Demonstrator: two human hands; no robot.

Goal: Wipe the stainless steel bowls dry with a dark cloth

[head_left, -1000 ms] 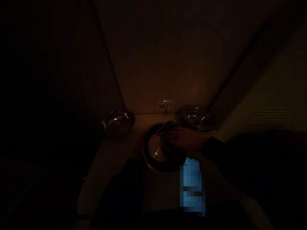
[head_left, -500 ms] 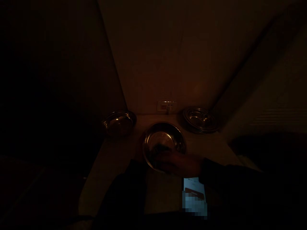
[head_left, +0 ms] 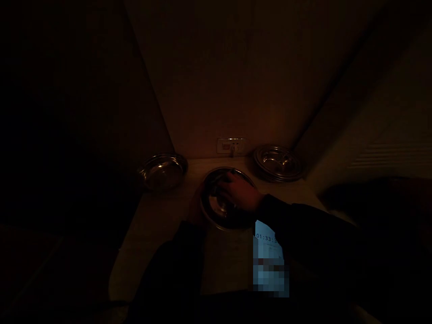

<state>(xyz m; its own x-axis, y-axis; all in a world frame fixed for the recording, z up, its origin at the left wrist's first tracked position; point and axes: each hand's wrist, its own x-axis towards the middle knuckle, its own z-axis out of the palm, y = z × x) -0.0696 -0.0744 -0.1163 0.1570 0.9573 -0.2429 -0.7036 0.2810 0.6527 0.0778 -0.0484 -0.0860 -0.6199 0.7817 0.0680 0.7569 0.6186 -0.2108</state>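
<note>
Left hand [head_left: 195,209] rests by the left rim of a round metal bowl [head_left: 221,206] on the table [head_left: 227,265] (too dim to tell its grip); a slack hold could let the bowl skid. Dark cloth [head_left: 216,185] sits pinched under the right hand's [head_left: 242,191] bent fingers; lopsided pressure might tip the bowl. Overlapping the lit phone [head_left: 266,249], the right sleeve [head_left: 293,220] could nudge it.

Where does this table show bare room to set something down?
Bare table shows left of the left sleeve, below the left metal bowl, and in front of the middle bowl, left of the lit phone. Crowded: the middle bowl, left hand at its side, right hand in it with a dark cloth; back right, under stacked plates.
</note>
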